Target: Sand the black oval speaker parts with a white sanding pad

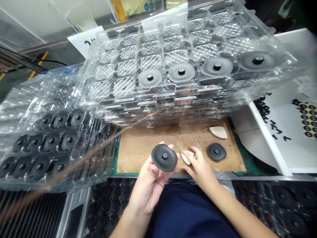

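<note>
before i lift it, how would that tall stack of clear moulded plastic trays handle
The stack of clear moulded plastic trays probably feels light for its bulk, since its walls look thin and see-through. The tray edges may flex under grip. It could also slide or tip, as it seems to sit at a slant, jutting out over the brown cardboard sheet.

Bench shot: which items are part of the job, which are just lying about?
Part of the job:
left hand holding a black rounded disc
right hand on a pale wedge pad

Just lying about:
second black disc
another pale wedge pad
stacked clear trays
sheet of round labels
</note>
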A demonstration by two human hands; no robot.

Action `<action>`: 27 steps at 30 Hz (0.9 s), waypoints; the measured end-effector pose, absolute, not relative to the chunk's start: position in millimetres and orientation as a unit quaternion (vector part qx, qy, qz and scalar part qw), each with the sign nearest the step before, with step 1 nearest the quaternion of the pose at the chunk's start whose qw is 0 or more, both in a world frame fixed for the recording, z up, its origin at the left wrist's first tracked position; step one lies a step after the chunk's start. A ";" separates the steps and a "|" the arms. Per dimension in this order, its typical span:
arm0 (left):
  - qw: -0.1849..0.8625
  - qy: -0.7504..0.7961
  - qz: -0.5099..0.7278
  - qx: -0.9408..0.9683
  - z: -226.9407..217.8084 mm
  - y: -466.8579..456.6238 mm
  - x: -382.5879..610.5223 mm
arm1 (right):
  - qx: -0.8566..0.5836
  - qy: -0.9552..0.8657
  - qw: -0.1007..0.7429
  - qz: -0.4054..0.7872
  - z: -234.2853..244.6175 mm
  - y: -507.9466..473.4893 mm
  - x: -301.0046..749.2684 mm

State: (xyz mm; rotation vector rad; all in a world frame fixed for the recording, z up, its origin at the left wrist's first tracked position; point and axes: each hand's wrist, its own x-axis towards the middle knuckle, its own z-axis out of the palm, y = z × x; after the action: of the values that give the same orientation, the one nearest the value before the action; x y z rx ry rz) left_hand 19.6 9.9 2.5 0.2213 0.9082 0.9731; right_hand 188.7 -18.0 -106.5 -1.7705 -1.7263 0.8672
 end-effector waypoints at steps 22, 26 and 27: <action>0.760 0.447 0.461 0.101 4.1 6.1 26.2 | -0.473 -0.762 0.343 0.279 43.2 27.9 153.3; 0.786 0.405 0.458 0.094 9.8 7.3 21.6 | -0.431 -0.758 0.332 0.360 47.5 18.6 168.4; 0.791 0.399 0.454 0.091 10.2 7.5 20.2 | -0.430 -0.756 0.302 0.390 49.5 14.6 175.0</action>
State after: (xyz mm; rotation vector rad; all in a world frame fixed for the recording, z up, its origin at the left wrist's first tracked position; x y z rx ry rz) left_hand 20.2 7.5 10.2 0.1964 0.8579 0.9778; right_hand 175.0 14.6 49.5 -1.1411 -2.0045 1.0351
